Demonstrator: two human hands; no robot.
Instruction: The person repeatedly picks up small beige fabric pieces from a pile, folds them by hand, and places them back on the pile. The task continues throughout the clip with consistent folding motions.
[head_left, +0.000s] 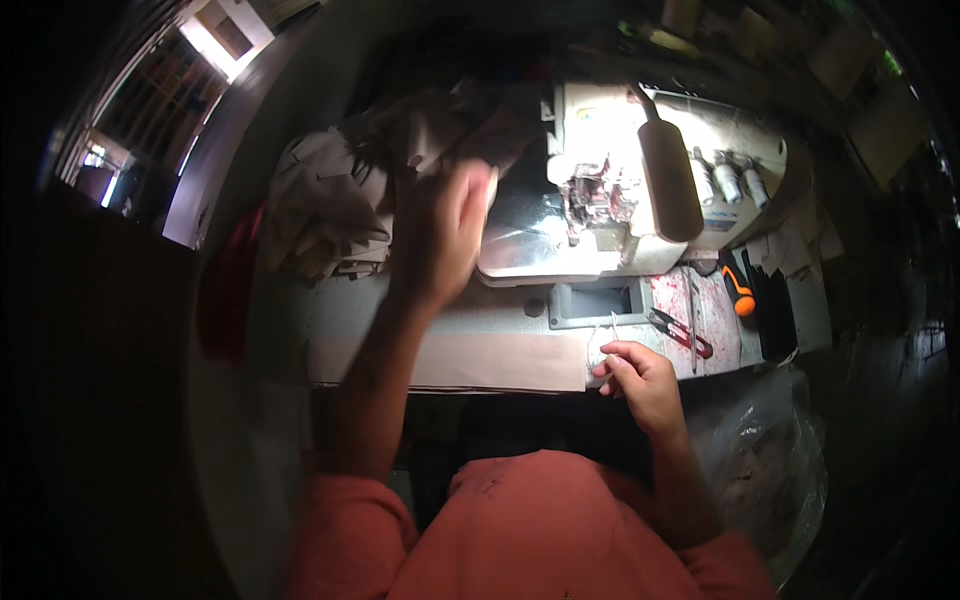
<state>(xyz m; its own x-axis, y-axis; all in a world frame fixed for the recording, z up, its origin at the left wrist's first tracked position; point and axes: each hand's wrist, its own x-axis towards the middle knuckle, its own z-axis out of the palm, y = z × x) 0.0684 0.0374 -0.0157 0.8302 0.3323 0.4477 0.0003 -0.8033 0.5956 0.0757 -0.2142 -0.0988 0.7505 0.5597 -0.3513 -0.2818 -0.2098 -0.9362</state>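
My left hand [452,232] is raised over the table beside the sewing machine's metal plate [520,240], its fingers smeared by motion. Whether it holds anything is unclear. Behind it lies a heap of pale cut fabric pieces [335,205], with more loose fabric [430,135] farther back. My right hand [645,385] is at the table's front edge, thumb and fingers pinched on a thin white thread [614,325] that rises in a loop. Left of it, a flat stack of beige fabric strips [450,362] lies along the front edge.
The lit sewing machine [605,195] has a long rounded attachment [670,180] and thread cones [727,180]. At right lie red-handled thread snips [680,332], an orange-and-black tool [740,295] and a dark case [770,310]. A clear plastic bag [770,450] hangs below the table's right side.
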